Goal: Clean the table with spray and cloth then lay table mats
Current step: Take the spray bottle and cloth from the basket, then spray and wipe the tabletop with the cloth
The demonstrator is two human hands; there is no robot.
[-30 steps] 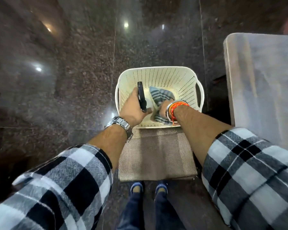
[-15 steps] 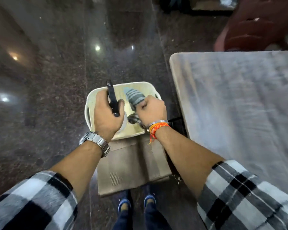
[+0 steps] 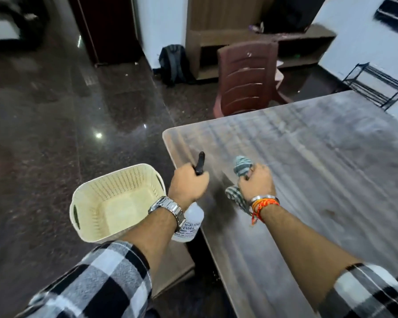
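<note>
- Big change: both hands are up and out of the basket point(image 3: 115, 177). A second ago they were down inside it grabbing stuff, and half a second ago they were just lifting clear.
- Left hand point(image 3: 189, 184) is curled tight round the neck of the spray bottle point(image 3: 192, 222). The black nozzle pokes forward and the clear body hangs under the wrist, right at the near-left edge of the tabletop point(image 3: 308, 168).
- Right hand point(image 3: 256, 183) is fisted round the striped cloth point(image 3: 241, 165). One bunch sticks out the top and the rest dangles below the wrist, over the near-left part of the tabletop. Can't tell if the cloth touches the surface.
- So bottle and cloth have gone from inside the basket to over the tabletop.
- The basket sits low, just left of the tabletop, on what I think are the brown mats point(image 3: 177, 265), mostly hidden by the left arm.
- The view swung too. Earlier it was mostly floor and basket, now it's nearly the whole tabletop plus a brown chair point(image 3: 246, 76) at the far side.
- My read: fetching is done and spraying comes next. I can't see any wiping yet, and the mats aren't laid.
</note>
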